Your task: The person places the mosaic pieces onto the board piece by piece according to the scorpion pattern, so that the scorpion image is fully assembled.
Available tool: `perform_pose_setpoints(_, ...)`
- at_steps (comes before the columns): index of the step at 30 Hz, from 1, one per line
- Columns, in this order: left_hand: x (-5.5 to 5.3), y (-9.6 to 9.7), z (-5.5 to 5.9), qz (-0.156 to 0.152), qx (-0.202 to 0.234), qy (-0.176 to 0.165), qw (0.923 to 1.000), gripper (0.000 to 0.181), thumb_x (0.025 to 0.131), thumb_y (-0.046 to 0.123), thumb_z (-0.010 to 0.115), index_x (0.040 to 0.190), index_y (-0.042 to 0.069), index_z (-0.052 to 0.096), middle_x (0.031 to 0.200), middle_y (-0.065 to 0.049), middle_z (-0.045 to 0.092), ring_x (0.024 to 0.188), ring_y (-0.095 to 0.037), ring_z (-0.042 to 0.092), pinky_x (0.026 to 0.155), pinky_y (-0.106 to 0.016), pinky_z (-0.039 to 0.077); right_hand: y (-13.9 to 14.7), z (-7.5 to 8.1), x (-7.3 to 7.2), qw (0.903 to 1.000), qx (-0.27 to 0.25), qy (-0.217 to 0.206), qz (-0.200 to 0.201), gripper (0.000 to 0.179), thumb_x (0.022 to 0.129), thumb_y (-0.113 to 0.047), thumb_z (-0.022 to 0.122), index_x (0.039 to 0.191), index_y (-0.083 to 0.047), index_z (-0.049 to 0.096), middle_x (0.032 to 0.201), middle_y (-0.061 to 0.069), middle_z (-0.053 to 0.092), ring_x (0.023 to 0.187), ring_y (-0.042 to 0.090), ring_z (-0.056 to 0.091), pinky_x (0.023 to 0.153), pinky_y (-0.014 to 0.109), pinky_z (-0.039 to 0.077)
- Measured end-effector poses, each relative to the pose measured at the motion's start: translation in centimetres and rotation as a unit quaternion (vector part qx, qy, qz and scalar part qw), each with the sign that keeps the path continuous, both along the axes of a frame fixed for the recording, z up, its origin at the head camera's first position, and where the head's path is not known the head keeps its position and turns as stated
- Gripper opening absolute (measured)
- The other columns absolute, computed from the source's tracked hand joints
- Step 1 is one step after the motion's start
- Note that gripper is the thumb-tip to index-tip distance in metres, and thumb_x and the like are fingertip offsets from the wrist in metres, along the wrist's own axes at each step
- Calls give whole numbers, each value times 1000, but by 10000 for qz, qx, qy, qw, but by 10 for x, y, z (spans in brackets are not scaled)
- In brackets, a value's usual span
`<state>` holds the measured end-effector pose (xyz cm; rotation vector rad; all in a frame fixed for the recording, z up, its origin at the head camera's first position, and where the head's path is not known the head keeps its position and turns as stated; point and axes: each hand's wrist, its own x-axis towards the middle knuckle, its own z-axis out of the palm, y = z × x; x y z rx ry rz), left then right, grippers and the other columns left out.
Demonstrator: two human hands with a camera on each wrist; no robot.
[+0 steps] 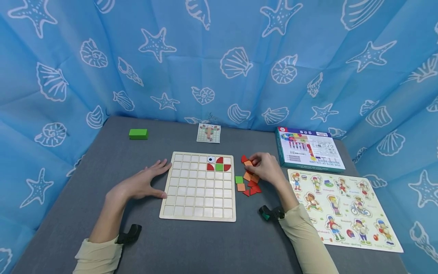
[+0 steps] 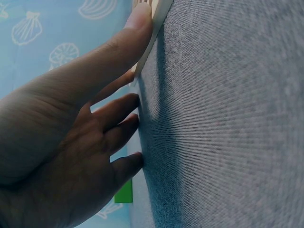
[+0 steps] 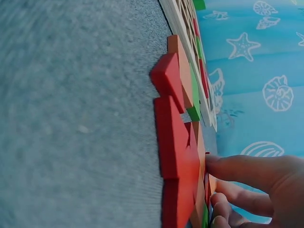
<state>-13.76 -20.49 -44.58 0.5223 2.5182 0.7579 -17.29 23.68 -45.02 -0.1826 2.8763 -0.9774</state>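
While the right hand [image 1: 268,168] touches flat orange and red pieces [image 1: 247,176], pinching or not I cannot tell, the left hand [image 1: 140,183], fingers spread, touches the pale gridded board [image 1: 198,192] beside them; 5 tiles [image 1: 219,167], some round-edged, fill upper-right cells.

On the flat blue-and-white cardboard box with a teal side [image 1: 311,148], at the right of the head view, upside-down capitals read "FIVE SETS OF COLUMN"; the line under these words and the small print are too blurred to read. On the pale rectangular board with colourful cartoon sports figures [image 1: 347,219], lower right, small captions include "Volleyball" and, less clearly, "Roller-skating"; others are illegible.
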Motion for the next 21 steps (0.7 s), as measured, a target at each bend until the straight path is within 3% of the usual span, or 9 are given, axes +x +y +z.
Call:
perform_pose_setpoints(8,-1,1,0,-16,24,-10,10000,114,84,39,94,172,8,29,179,-30,14,167,-55,10,129,-81,11,2,1,3,9992,-306,204,142,20,95,-11,82,109,-1,71,98,16,76,83,21,72,71,23,57)
perform_pose_setpoints(16,0,0,-1,22,-16,-27,10000,114,84,39,94,172,8,29,180,-30,14,167,-54,11,130,-80,11,-8,12,10,9961,-763,284,352,20,99,-4,76,119,-1,76,106,17,79,97,29,78,88,47,68)
perform_pose_setpoints(21,-1,-1,-2,-22,44,-13,10000,114,84,38,94,172,8,28,180,-30,14,167,-55,10,129,-81,11,-26,19,15,9924,-1097,67,553,26,98,1,73,124,-1,75,119,20,78,103,31,78,93,48,68)
